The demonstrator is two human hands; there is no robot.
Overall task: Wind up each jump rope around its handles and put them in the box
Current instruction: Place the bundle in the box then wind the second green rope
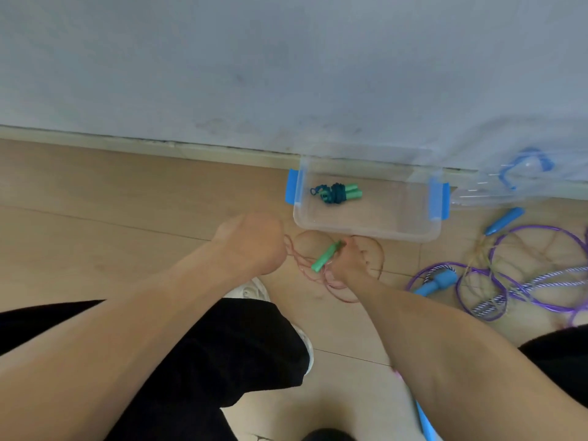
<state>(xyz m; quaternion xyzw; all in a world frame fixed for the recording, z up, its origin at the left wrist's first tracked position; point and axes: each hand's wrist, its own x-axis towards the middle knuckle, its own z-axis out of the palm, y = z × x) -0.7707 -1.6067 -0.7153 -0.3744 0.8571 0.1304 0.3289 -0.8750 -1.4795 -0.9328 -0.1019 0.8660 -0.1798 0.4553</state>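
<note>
Jump rope, red cord (305,268): right hand (346,262) grips green handles (326,256) as spool, left hand (254,243) fisted on cord for winding, near box (366,229).

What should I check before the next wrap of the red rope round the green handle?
1. Right hand grips the green handle: ok.
2. Left hand holds the red rope: ok.
3. Second handle alongside: cannot tell.
4. Loose red loops clear of the purple rope: ok.
5. Box open, room beside the wound green rope: ok.
</note>
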